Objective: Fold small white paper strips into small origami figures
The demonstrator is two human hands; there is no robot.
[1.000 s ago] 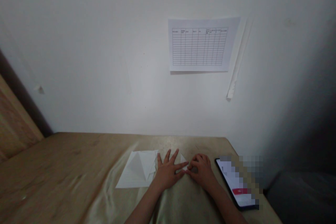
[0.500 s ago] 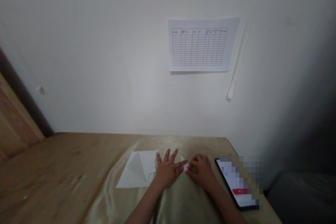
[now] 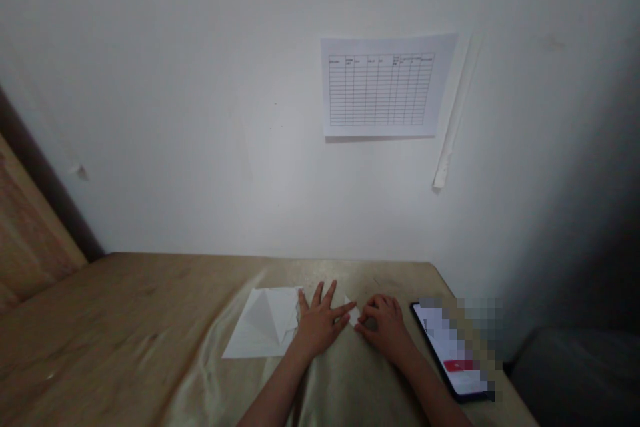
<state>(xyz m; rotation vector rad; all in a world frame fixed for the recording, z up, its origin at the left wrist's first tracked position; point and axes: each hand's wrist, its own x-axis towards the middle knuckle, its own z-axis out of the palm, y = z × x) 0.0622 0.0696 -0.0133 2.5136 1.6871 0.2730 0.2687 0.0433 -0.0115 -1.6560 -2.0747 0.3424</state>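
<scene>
My left hand (image 3: 319, 321) lies flat with its fingers spread on a small piece of white paper (image 3: 353, 313) on the table. Only a corner of that paper shows between my two hands. My right hand (image 3: 383, 323) sits just to the right with its fingers curled, pinching or pressing the paper's edge. To the left of my left hand lies a larger white sheet (image 3: 265, 323) with a folded triangle on it, its right edge touching my hand.
A phone (image 3: 453, 353) with a lit screen lies at the table's right edge, close to my right wrist. The wooden table (image 3: 125, 320) carries a shiny cloth (image 3: 345, 393). A printed table sheet (image 3: 383, 85) hangs on the white wall behind.
The hands have hardly moved; my right hand's fingers have shifted slightly on the small paper. The view has drifted a little.
</scene>
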